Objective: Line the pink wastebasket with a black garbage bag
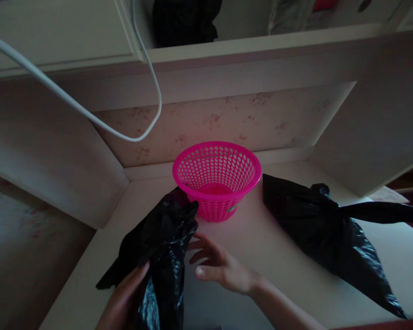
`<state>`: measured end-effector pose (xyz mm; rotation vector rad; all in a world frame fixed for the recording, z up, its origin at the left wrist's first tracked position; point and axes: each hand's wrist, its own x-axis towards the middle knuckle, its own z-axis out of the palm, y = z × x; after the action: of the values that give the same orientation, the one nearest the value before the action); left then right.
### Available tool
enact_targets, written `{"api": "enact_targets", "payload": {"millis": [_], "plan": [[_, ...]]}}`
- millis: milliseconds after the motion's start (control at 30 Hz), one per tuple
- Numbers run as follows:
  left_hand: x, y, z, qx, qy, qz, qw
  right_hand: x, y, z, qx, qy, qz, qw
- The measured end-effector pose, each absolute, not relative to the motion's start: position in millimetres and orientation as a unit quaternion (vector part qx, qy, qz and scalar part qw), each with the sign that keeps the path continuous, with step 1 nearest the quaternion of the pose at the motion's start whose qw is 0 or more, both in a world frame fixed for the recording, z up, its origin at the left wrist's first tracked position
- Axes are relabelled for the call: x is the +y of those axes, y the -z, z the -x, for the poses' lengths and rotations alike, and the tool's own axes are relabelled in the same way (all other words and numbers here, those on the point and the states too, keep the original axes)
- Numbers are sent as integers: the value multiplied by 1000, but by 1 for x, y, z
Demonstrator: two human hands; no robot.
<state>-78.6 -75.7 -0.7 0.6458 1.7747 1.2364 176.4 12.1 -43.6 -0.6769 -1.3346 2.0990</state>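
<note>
The left hand [124, 293] holds a loose black bag [167, 247] over the left side of the worktop [248, 247], its fingers mostly hidden by the plastic. The right hand [218, 268], fingers loosely spread and curled, is at that bag's edge (whether touching, I cannot tell). A pink basket [213, 207] stands near the back edge; a knotted black bag [316, 229] lies rightward, its lower tip near the front edge
</note>
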Motion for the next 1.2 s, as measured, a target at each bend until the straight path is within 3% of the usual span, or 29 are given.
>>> {"api": "enact_targets", "payload": {"millis": [100,300,433,500,567,667,767,933,1067,1200], "plan": [[-72,6,70,707,-446,-254,486,9,38,-167,-476,-802,216,288],[-68,12,28,612,-343,-520,488,2,22,-169,-505,-801,172,274],[-65,14,11,543,-254,-640,481,0,37,-175,-503,-760,304,278],[-61,20,32,581,-214,-621,480,-1,54,-180,-482,-726,402,280],[-53,31,72,688,-218,-567,396,-2,72,-187,-455,-709,467,271],[-38,49,148,832,-239,-488,111,-7,92,-201,-441,-712,493,238],[-23,64,203,864,-225,-448,51,-8,104,-214,-438,-718,490,228],[-10,78,223,866,-186,-454,99,-1,119,-226,-385,-699,502,333],[-9,68,212,853,-183,-477,105,6,127,-239,-384,-590,565,430],[-28,32,181,795,-218,-552,125,4,116,-253,-464,-470,605,445]]}}
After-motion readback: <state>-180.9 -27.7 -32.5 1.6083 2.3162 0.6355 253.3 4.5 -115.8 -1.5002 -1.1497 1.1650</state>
